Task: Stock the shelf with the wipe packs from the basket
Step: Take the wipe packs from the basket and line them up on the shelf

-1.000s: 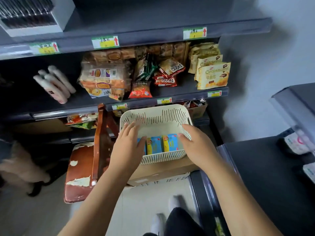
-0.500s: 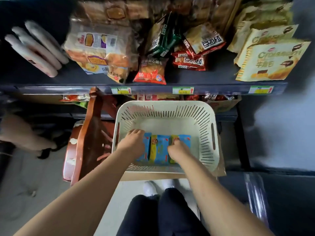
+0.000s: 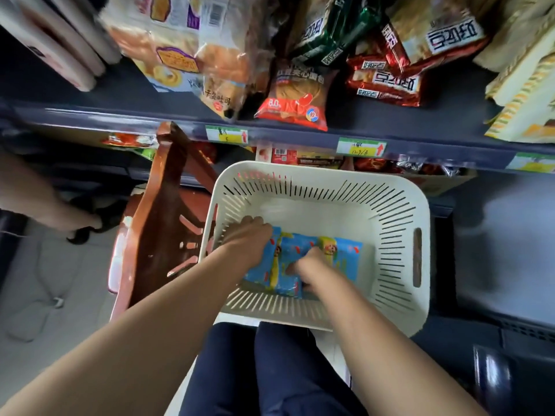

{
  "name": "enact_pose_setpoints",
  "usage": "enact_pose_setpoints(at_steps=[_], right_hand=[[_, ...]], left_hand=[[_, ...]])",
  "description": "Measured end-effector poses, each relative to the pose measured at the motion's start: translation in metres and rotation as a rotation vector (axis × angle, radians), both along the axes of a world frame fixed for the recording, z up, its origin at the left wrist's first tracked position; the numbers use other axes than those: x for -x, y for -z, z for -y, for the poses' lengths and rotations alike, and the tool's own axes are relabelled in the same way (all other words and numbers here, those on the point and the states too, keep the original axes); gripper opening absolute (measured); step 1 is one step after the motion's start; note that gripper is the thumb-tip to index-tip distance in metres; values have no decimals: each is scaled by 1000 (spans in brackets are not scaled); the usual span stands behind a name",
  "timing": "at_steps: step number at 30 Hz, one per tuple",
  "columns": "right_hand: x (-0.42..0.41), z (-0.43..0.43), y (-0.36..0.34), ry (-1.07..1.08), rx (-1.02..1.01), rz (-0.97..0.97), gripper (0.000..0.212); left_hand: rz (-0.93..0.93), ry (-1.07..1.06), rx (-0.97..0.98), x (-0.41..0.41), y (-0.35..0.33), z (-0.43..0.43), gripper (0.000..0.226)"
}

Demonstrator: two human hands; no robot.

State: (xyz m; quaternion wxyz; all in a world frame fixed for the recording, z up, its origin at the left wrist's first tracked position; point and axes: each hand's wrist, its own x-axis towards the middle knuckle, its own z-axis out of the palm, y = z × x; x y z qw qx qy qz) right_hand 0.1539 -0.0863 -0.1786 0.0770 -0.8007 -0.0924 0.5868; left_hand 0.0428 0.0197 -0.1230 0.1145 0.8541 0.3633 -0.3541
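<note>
A cream slotted basket sits in front of my knees, below the dark grey shelf. Three blue and yellow wipe packs lie side by side on its near floor. My left hand is curled over the leftmost pack and hides most of it. Curled fingers of my right hand dig in at the middle pack, beside the rightmost pack. The far half of the basket holds nothing.
The shelf carries bread bags, red snack bags, yellow boxes and long white packs at far left, with bare board beside them. A brown wooden chair stands left of the basket. Another person's leg is at far left.
The camera has leaned closer over the basket. Both hands went from its rim down onto the packs, and the fingers have curled tighter on them.
</note>
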Motion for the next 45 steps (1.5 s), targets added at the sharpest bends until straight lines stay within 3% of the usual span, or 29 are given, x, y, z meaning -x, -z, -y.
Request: enact_pose_setpoints(at_steps=[3, 9, 14, 19, 26, 35, 45], right_hand=[[7, 9, -17, -74, -56, -16, 33], [-15, 16, -86, 34, -302, 334, 24], [-41, 29, -168, 52, -481, 499, 15], [-33, 56, -241, 82, -576, 655, 19], [18, 143, -335, 265, -706, 963, 29], [90, 293, -433, 429, -653, 1341, 30], [197, 482, -512, 578, -368, 1651, 28]], left_hand=[[62, -31, 38, 10, -12, -3, 38], [236, -96, 27, 15, -63, -9, 29], [526, -233, 53, 12, -119, -16, 29], [758, -250, 189, 23, -173, -14, 23], [947, -76, 420, 36, -251, 26, 18], [1055, 146, 954, 13, -317, 148, 15], [968, 577, 1190, 2, -382, 353, 21]])
